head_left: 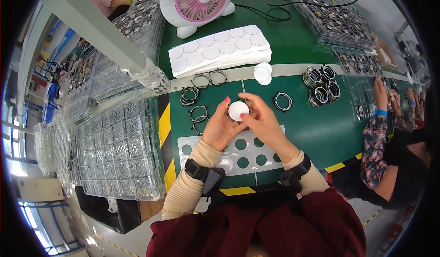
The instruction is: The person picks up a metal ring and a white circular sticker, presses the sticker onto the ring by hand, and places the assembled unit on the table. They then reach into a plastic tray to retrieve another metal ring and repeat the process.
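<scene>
Between my two hands is a white round disc sticker (238,111), held facing up above the green bench. My left hand (219,127) curls round it from the left, thumb at its side. My right hand (265,123) closes on it from the right, with the thumb pressed on its lower edge. Whether a ring sits under the disc is hidden by my fingers. Below my hands lies a white sheet with round holes (250,152). Beyond them are a few loose white discs (262,73) and a stack of disc sticker sheets (220,55).
Several metal watch-case rings (189,95) lie left of my hands; a single ring (283,101) and stacked rings (319,94) lie right. A white-pink fan (201,2) stands at the back. Clear plastic trays (117,147) are piled left. A co-worker's arm (375,138) is at right.
</scene>
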Tool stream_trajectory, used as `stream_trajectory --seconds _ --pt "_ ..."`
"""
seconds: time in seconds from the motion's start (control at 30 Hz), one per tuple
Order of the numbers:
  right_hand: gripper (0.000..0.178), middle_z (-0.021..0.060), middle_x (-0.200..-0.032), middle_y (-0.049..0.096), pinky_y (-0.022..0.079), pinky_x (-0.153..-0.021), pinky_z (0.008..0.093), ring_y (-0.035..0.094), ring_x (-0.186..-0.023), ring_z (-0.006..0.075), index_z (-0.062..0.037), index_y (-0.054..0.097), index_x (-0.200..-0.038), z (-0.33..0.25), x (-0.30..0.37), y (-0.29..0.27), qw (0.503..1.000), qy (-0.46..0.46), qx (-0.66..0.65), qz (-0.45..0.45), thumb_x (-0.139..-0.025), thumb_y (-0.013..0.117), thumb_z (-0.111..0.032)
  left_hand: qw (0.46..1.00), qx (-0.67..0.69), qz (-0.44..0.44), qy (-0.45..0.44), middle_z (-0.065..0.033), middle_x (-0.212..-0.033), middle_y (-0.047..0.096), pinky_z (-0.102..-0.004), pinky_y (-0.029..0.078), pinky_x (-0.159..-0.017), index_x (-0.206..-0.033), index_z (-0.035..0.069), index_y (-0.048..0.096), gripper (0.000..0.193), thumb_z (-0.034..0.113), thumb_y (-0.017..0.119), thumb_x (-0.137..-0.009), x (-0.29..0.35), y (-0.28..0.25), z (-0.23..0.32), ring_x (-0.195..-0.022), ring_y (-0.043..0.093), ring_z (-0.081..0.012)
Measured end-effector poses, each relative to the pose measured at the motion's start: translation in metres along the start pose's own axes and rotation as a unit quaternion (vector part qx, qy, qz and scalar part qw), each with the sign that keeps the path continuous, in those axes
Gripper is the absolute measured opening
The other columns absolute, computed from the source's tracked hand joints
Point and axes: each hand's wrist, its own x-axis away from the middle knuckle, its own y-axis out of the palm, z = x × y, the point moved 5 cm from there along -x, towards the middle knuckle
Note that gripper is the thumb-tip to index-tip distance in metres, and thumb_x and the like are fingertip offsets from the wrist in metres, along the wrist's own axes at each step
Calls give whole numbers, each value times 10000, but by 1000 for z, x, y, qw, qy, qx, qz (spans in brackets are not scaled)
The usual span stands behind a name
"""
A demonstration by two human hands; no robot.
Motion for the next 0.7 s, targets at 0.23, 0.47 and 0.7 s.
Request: stream_trajectory --seconds 0.23,0.47,0.7 --pt "352 63 -995 521 437 -714 238 524 -851 110 -26 492 -1104 -3 0 -5 989 -64 99 93 -764 557 37 998 8 45 36 -112 -1045 556 -377 485 -863 -1043 53 463 287 313 420 -930 0 -2 0 -968 565 -219" --pt "200 91 -911 561 442 -692 287 551 -800 200 -12 572 -946 -25 4 5 887 -338 296 100 -753 618 7 990 125 -13 66 -187 -1078 539 -398 455 -909 -927 32 447 244 251 341 -952 -8 -33 0 -1023 540 -279" --pt "179 97 -936 571 435 -714 334 536 -877 251 -15 589 -892 -48 -37 -52 875 -225 347 251 -726 649 -46 986 150 -3 71 -252 -1134 498 -440 372 -992 -848 24 423 222 175 297 -951 -5 -18 3 -1139 452 -352"
